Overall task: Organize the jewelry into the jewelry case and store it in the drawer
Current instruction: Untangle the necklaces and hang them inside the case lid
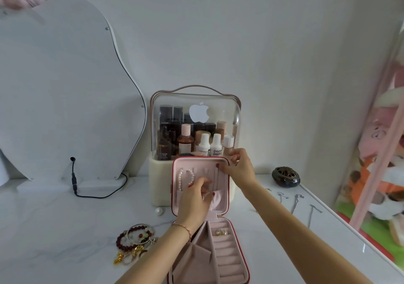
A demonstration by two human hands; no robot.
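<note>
A pink jewelry case [231,259] lies open on the white table, its lid [181,163] standing upright against a cosmetics box. A white pearl strand [180,178] hangs on the lid's hooks. My left hand [196,198] pinches the pink elastic pocket [218,200] at the lid's lower part. My right hand [238,165] grips the lid's top right corner, thumb on the inner face. Pearl earrings [220,232] sit in the base's ring rolls. A pile of beaded bracelets [136,237] lies left of the case. Thin silver necklaces [295,202] lie to the right.
A clear-domed cosmetics box [195,128] with bottles stands behind the case. A loose pearl [159,211] lies beside its base. A mirror [61,91] with a black cable [74,181] leans at the left. A dark oval ornament [286,177] sits right. The table's edge runs along the right.
</note>
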